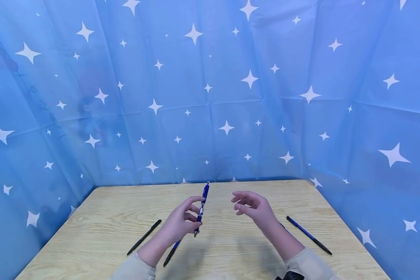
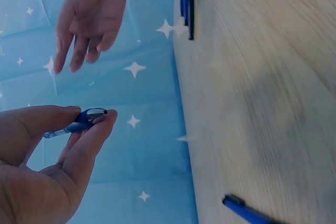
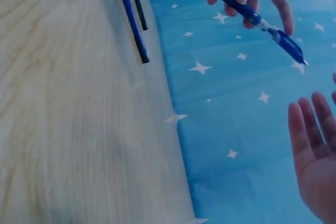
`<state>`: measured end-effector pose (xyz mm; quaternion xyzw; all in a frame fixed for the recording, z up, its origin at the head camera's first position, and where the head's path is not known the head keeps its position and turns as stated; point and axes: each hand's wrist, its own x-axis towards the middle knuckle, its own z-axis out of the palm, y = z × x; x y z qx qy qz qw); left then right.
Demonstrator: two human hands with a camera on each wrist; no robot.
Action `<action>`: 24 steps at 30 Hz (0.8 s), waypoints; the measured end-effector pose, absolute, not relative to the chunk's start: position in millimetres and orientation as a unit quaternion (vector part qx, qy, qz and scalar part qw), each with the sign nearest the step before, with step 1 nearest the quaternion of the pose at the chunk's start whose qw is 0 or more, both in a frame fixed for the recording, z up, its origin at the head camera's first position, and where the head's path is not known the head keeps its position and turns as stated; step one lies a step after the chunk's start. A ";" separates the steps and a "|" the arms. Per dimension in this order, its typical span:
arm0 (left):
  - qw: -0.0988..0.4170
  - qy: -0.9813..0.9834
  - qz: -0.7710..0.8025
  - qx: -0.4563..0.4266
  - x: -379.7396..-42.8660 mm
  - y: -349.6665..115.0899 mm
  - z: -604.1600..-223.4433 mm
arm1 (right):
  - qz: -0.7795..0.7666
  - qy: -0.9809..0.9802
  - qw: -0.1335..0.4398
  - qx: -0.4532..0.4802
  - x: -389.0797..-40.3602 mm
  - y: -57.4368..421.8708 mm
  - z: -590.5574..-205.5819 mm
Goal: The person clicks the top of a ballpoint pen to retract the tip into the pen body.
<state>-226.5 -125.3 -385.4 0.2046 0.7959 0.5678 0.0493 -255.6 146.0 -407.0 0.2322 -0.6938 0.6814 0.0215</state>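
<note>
A blue ballpoint pen with a silver tip is pinched between the thumb and fingers of my left hand, raised above the table. It tilts tip down in the head view; the right wrist view shows the pen along its whole length. My right hand hovers to the right of it, apart from the pen, holding nothing. Its fingers are loosely bent, and in the left wrist view the right hand points its fingertips toward the pen.
On the wooden table a black pen lies at the left, beside a blue-and-black pen partly behind my left hand. Another blue-and-black pen lies right of my right forearm. A blue star-patterned curtain surrounds the table's far side.
</note>
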 end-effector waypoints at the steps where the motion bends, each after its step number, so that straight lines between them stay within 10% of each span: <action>1: 0.049 0.799 0.564 0.204 -226.7 -127.6 -385.9 | 0.677 -0.698 0.013 0.235 -255.2 147.1 -407.7; 24: 0.058 0.882 0.437 0.167 -243.6 -198.1 -414.5 | 0.568 -0.766 -0.105 0.282 -244.4 172.4 -424.1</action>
